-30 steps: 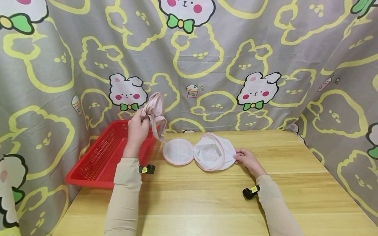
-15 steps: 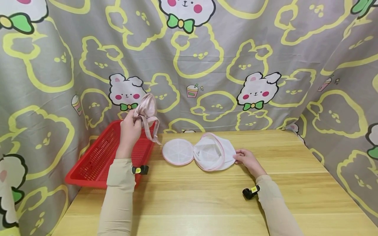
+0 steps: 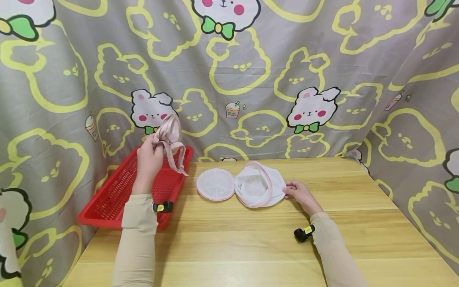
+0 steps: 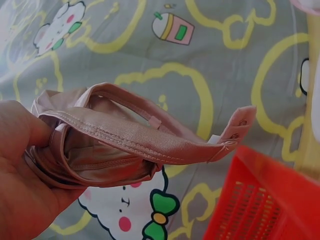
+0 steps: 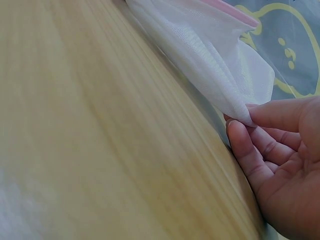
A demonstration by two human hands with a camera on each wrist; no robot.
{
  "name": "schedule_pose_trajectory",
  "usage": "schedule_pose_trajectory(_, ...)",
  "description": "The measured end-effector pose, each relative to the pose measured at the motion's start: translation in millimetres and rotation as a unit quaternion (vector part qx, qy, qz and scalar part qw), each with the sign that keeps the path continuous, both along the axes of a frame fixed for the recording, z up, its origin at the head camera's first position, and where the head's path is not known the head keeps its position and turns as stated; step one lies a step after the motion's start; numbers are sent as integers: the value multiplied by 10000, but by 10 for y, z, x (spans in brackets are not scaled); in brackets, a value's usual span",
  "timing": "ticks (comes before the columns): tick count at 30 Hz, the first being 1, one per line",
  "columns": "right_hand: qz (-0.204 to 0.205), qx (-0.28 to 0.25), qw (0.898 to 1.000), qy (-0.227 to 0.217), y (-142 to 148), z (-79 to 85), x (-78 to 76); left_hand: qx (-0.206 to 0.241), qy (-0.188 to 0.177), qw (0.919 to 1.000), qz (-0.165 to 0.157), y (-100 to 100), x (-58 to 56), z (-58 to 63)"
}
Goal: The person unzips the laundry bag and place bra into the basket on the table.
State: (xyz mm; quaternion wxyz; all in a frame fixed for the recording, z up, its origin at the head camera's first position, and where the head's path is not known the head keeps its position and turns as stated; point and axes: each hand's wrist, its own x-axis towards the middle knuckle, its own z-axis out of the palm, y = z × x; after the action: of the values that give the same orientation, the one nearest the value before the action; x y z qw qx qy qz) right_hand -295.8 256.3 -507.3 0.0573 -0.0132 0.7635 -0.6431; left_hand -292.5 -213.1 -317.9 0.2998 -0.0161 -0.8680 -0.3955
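Observation:
My left hand [image 3: 148,159] grips a dusty-pink bra [image 3: 169,133] by one side, raised above the red basket. Its strap and back band dangle, and hook-and-eye tabs show at the band's end in the left wrist view, where the bra [image 4: 110,135] has its cups folded together. On the table lies a white mesh laundry bag [image 3: 277,187] with pink trim and a round opening facing left. Joined at its left is a flat round mesh lid [image 3: 216,184]. Between thumb and fingers, my right hand [image 3: 301,195] pinches the bag's right end; the right wrist view shows the white fabric [image 5: 215,65] gathered at the fingertips.
A red perforated plastic basket [image 3: 97,219] stands at the table's left side, under my left forearm. The wooden table [image 3: 251,247] reaches back to a grey patterned curtain [image 3: 247,79], which also hangs at both sides.
My left hand has moved left with the bra, from beside the mesh lid to over the basket. The right hand and the laundry bag have stayed in place.

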Motion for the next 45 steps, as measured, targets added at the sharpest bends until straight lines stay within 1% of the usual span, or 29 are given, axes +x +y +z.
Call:
schedule_pose_trajectory(10,1,-17,10000,-8,-1,4,-5,11,-45,9998,177,-116,21,-14)
schedule_pose_trajectory(17,-6,10,10000,29,-4,4,5,52,-152,9997,175,-192,16,-37)
schedule_pose_trajectory(26,7,19,10000,5,-8,19,12,36,-296,9991,297,-296,-47,-104)
schedule_pose_trajectory(35,15,-9,10000,19,-5,4,2,-24,-333,9989,314,-394,-78,-157)
schedule_pose_trajectory(45,38,-42,10000,11,0,-4,-1,-146,-463,9983,338,-465,-113,-249)
